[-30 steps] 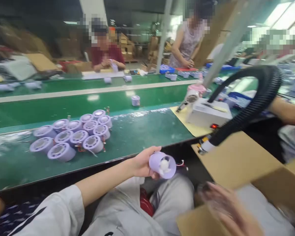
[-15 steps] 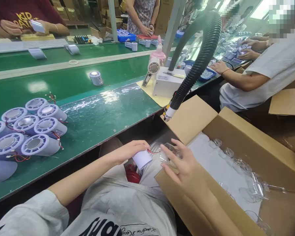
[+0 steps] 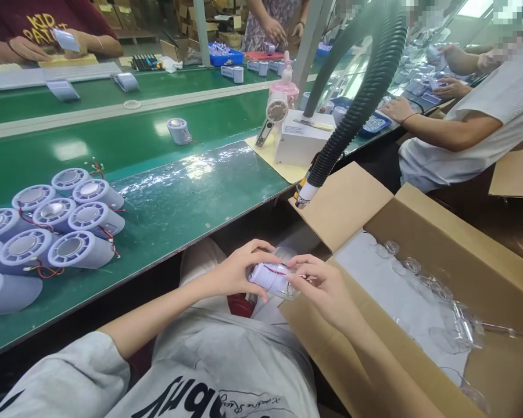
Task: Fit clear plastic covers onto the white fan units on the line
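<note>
Over my lap, my left hand point(image 3: 230, 271) grips a lavender cylindrical housing point(image 3: 262, 276) lying on its side, with thin red and black wires along it. My right hand point(image 3: 331, 287) has its fingers around a clear plastic cover point(image 3: 291, 288). The cover sits over the right end of the housing, and the fingers partly hide where they meet. Several similar lavender housings point(image 3: 82, 248) with round grilles and loose wires stand grouped on the green bench at the left.
At my right, an open cardboard box point(image 3: 418, 212) holds several clear plastic pieces point(image 3: 455, 325). A black flexible hose point(image 3: 353, 116) hangs over its flap. One housing point(image 3: 179, 132) and a white box-shaped unit point(image 3: 303, 142) are on the bench. Co-workers sit across and to the right.
My hands have come together. The clear cover in my right hand has moved left onto the housing, which has turned in my left hand. The camera view has shifted slightly.
</note>
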`<state>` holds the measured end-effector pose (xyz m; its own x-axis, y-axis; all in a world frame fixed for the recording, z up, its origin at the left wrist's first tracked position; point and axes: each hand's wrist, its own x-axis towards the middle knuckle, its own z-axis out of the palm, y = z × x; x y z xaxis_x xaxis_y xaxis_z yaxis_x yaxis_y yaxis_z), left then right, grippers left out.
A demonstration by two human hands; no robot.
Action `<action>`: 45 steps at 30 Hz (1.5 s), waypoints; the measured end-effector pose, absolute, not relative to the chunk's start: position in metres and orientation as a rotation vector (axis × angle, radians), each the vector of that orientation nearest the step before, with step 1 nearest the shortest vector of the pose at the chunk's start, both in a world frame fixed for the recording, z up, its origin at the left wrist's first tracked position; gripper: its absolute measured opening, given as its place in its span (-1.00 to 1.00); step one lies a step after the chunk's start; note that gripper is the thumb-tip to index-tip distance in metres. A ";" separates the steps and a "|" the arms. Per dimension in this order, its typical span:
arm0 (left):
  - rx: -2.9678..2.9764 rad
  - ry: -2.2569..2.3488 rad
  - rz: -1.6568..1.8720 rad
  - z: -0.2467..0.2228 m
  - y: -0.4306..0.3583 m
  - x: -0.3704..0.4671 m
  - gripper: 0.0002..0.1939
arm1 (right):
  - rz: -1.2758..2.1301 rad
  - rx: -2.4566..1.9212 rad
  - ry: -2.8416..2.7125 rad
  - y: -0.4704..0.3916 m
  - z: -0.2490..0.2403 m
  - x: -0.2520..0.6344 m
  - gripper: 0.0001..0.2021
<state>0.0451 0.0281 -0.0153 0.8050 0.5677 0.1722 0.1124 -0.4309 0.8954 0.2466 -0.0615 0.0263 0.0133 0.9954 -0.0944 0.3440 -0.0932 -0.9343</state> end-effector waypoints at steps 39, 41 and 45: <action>1.585 0.421 0.483 0.011 0.009 0.031 -0.26 | 1.578 -1.192 -1.209 -0.079 0.021 0.255 -0.60; 1.581 0.421 0.479 0.010 0.009 0.031 -0.26 | 1.608 -1.212 -1.153 -0.079 0.020 0.255 -0.59; 1.555 0.416 0.463 0.010 0.010 0.031 -0.26 | 1.628 -1.248 -1.058 -0.077 0.017 0.254 -0.57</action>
